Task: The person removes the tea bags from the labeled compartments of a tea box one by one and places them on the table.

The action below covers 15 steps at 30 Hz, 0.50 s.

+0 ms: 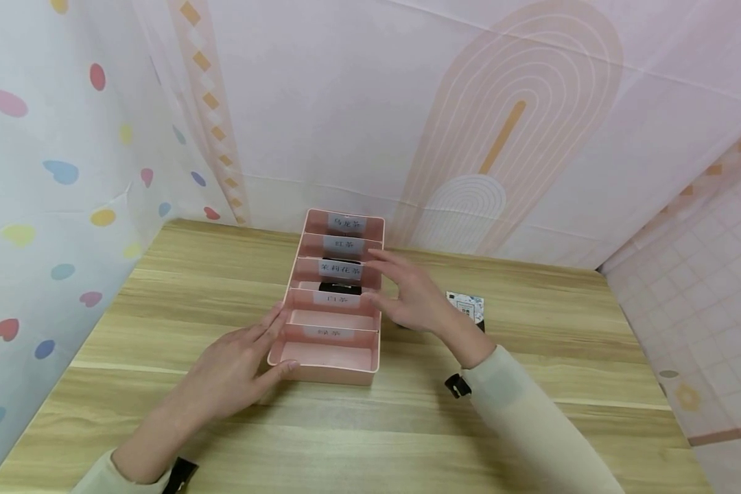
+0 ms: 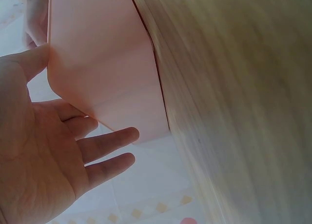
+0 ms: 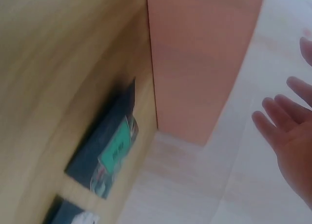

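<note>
A pink box point(image 1: 333, 374), split by dividers into several compartments with labels in Chinese characters, stands on the table. A black packet point(image 1: 339, 289) lies in the middle compartment, and the dark edge of another point(image 1: 341, 260) shows one compartment behind. My left hand point(image 1: 237, 363) rests at the front left corner, thumb on the front rim, straight fingers along the left side. Over the box's right edge, my right hand point(image 1: 416, 295) hovers with spread, loosely bent fingers; nothing shows between them. The right wrist view shows these fingers point(image 3: 287, 119) apart from the box wall.
Right of the box lies a packet with a pale floral pattern point(image 1: 466, 307), partly behind my right forearm. A dark packet with a green label point(image 3: 112, 146) lies beside the box. Patterned cloth point(image 1: 321, 103) hangs behind the wooden table point(image 1: 556, 384).
</note>
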Each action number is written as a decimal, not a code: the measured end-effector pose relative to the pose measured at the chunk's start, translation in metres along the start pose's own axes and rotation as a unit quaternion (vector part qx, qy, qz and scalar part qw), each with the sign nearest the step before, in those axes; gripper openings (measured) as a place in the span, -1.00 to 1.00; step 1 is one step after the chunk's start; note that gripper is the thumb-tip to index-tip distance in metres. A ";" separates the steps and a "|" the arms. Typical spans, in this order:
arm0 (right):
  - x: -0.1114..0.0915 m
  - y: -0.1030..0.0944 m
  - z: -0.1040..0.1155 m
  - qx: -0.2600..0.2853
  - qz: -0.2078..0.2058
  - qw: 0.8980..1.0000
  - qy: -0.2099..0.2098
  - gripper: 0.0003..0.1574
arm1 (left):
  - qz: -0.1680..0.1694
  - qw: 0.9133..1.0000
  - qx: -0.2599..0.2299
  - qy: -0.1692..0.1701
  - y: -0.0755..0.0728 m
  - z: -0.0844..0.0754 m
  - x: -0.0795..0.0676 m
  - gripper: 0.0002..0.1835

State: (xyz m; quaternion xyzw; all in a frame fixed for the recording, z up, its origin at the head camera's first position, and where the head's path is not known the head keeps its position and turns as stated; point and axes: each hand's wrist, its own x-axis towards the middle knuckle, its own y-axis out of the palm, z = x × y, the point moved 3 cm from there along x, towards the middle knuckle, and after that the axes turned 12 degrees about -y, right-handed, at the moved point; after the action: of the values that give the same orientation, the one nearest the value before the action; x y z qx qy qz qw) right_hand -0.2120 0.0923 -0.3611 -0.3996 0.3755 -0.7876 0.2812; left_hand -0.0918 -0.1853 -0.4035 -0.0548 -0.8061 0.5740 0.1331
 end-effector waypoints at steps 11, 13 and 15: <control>0.012 0.028 -0.002 0.008 0.053 0.998 0.041 -0.23 | 0.000 1.000 -0.002 0.001 -0.001 -0.001 -0.001 -0.13; 0.014 0.031 -0.002 0.007 0.058 0.997 0.054 -0.21 | 0.000 1.000 -0.003 0.000 -0.001 0.000 -0.001 -0.12; 0.016 0.034 -0.003 0.008 0.062 0.996 0.061 -0.20 | 0.001 1.000 -0.003 -0.001 0.000 0.000 -0.001 -0.12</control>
State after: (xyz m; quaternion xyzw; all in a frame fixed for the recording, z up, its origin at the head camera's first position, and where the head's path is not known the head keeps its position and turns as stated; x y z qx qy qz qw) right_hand -0.2183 0.0623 -0.3829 -0.3244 0.4098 -0.7946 0.3089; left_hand -0.0910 -0.1853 -0.4032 -0.0553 -0.8080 0.5718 0.1311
